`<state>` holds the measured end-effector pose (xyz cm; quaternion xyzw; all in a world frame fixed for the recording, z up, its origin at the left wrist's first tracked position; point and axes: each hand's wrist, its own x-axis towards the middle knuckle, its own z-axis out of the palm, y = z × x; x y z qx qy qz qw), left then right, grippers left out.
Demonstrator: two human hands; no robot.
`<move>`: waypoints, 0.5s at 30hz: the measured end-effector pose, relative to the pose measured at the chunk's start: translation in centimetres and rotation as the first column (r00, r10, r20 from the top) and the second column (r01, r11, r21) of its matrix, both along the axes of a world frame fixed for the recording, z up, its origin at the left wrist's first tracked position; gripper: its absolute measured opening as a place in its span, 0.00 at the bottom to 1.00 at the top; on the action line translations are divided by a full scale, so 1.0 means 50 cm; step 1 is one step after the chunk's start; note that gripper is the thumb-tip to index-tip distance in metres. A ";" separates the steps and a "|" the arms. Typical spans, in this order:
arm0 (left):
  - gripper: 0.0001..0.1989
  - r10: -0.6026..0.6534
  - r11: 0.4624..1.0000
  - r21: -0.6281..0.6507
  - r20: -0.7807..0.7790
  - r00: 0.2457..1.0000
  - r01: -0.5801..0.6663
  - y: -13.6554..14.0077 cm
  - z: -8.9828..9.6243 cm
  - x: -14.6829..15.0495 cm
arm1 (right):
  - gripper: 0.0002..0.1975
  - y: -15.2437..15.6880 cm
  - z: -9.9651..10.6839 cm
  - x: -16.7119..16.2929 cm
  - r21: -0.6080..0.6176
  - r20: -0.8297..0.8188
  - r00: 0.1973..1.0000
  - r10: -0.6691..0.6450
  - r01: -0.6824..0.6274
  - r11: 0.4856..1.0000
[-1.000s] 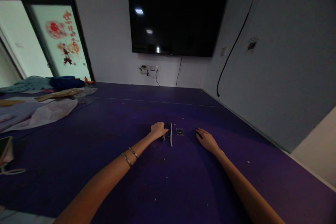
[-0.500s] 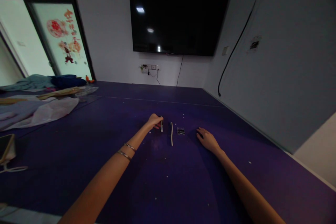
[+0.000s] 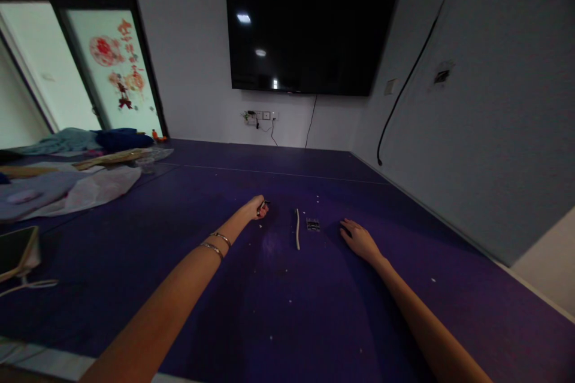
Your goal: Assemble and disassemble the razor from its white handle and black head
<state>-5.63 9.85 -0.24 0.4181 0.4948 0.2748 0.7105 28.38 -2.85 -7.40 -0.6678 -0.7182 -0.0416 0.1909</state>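
My left hand is closed around a small, slim tool. Only a dark tip and a bit of its light body show past my fingers, so its kind is unclear. To the right of this hand, a short, slightly bent piece of white cable lies on the purple surface. Just beyond the cable is a small dark square piece with clear-looking edges. My right hand rests palm down to the right of that piece, fingers stretched out and holding nothing.
White scraps are scattered over the surface. Cloths and plastic wrapping lie at the far left, with a phone-like device and its white cord nearer. A black cable hangs along the right wall. A television is mounted ahead.
My left hand has moved a little left, away from the cable, and turned the slim tool from pointing toward me to mostly inside my fist. My right hand stays in place.
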 end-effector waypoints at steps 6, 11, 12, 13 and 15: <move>0.18 0.045 0.991 -0.117 -0.124 0.991 -0.059 0.002 -0.012 0.006 | 0.23 0.002 -0.001 0.003 -0.016 -0.008 1.000 -0.003 0.003 1.000; 0.18 0.009 0.994 -0.107 -0.123 0.992 -0.023 -0.004 -0.014 0.008 | 0.24 -0.001 0.002 0.001 -0.021 -0.015 1.000 -0.004 0.004 1.000; 0.18 -0.002 0.995 -0.100 -0.122 0.993 -0.011 -0.005 -0.013 0.008 | 0.24 -0.002 0.003 0.000 -0.020 -0.014 1.000 -0.002 0.002 1.000; 0.18 -0.012 0.996 -0.091 -0.122 0.992 0.001 -0.006 -0.012 0.007 | 0.24 -0.003 0.004 -0.001 -0.019 -0.014 1.000 -0.002 0.001 1.000; 0.18 -0.030 0.997 -0.068 -0.122 0.992 0.022 -0.009 -0.009 0.007 | 0.24 -0.005 0.005 -0.003 -0.017 -0.018 1.000 -0.005 0.004 1.000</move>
